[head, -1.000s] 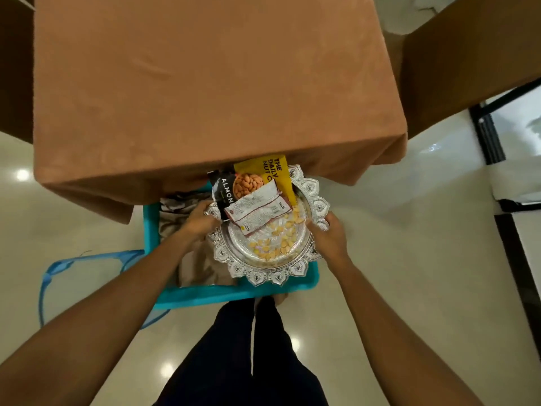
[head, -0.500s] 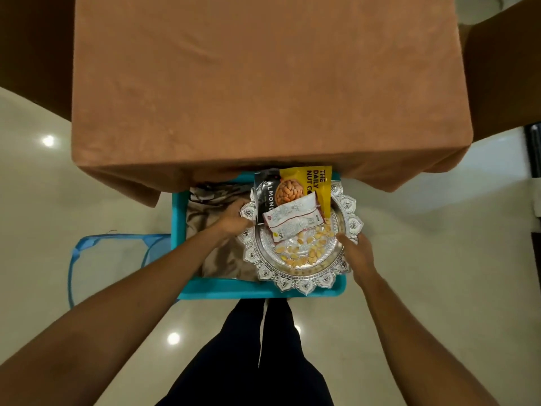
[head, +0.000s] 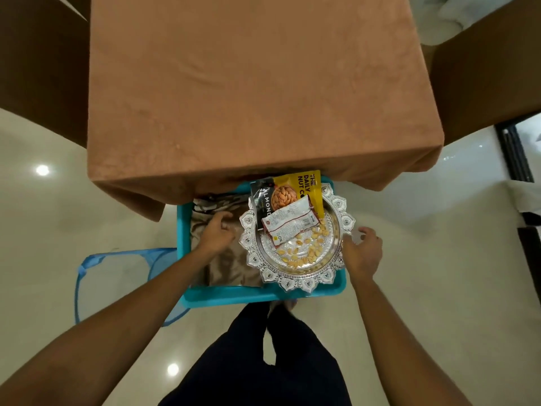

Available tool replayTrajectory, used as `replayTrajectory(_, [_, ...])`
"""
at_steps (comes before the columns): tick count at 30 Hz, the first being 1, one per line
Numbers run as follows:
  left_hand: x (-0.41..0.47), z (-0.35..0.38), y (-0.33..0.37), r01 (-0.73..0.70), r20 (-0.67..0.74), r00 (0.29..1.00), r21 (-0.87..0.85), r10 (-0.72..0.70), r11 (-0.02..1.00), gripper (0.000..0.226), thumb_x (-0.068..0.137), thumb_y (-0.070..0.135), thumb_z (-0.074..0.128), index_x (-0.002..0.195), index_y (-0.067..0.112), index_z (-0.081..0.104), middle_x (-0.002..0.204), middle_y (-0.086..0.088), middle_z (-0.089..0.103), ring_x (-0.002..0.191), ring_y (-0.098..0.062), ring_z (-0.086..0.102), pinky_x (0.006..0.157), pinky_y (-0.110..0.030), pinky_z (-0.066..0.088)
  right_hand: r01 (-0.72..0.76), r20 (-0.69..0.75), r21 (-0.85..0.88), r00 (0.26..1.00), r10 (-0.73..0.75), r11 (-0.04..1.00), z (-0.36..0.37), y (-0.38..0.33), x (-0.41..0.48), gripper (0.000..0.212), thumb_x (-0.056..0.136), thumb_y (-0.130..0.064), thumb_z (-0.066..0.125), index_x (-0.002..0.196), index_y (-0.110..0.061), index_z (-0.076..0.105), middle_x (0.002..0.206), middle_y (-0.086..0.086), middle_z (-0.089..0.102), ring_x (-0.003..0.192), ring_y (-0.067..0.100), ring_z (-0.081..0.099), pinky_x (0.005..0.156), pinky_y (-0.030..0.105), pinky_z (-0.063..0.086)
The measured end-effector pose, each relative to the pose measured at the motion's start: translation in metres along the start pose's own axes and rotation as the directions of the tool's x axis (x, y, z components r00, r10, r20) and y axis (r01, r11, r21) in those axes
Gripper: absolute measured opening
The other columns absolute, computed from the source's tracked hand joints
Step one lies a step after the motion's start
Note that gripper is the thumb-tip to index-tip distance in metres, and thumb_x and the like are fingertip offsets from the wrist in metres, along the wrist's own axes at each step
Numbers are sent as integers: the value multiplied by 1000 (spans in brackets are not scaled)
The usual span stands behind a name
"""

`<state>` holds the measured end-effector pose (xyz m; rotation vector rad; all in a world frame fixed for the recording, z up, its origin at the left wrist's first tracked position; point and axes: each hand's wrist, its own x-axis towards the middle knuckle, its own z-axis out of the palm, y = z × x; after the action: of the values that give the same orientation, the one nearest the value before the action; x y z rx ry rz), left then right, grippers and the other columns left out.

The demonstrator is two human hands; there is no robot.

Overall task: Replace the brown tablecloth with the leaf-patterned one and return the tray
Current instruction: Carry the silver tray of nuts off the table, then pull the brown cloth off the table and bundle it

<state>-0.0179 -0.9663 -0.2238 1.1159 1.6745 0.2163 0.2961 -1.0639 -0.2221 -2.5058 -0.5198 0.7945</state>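
The brown cloth covers the table. At the table's 6 o'clock, a teal bin holds the tray on its 3 o'clock side and a folded cloth (patterned at its far end) on its 9 o'clock side. The tray carries an almond bag, a white packet and loose nuts. The left hand rests on the folded cloth, fingers loosely bent, gripping nothing. The right hand sits just beside the tray rim at 3 o'clock, fingers relaxed, holding nothing.
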Motion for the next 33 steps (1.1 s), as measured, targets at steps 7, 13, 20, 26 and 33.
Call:
replayTrajectory(7, [-41,-81,7,-331,-232,893,245,387,911,31,86,-3,62,114,10,64,100,-10,66,88,-24,63,83,-38,51,509,166,132,835,-525,850,27,-67,-72,19,89,-17,72,108,-19,69,108,-3,60,102,18,57,87,37,48])
replayTrajectory(13, [-28,-161,30,-277,-283,832,532,477,800,38,84,8,67,121,4,59,113,-21,63,102,-38,60,84,-47,52,807,314,125,520,-794,577,87,-166,-130,34,90,-27,70,122,-17,64,121,6,57,113,25,50,92,38,45])
replayTrajectory(20, [19,-228,45,-164,-98,919,785,381,597,70,100,40,54,156,10,26,164,-16,20,152,-36,12,122,-53,14,895,391,-14,416,-821,447,167,-243,-175,63,98,-47,55,152,-17,40,154,12,41,142,29,35,120,45,25])
replayTrajectory(26, [59,-277,25,-291,80,920,796,384,531,82,99,59,42,160,12,13,167,-11,7,153,-32,9,122,-50,18,822,294,-311,561,-774,477,231,-257,-210,65,102,-57,37,150,-14,44,158,11,39,147,32,31,122,52,17])
replayTrajectory(33, [84,-299,-3,-504,225,731,814,644,288,72,99,57,42,153,11,33,160,-17,29,147,-35,25,116,-43,26,665,140,-451,711,-689,594,255,-277,-235,61,106,-54,32,155,-18,36,163,5,33,150,29,25,122,46,15])
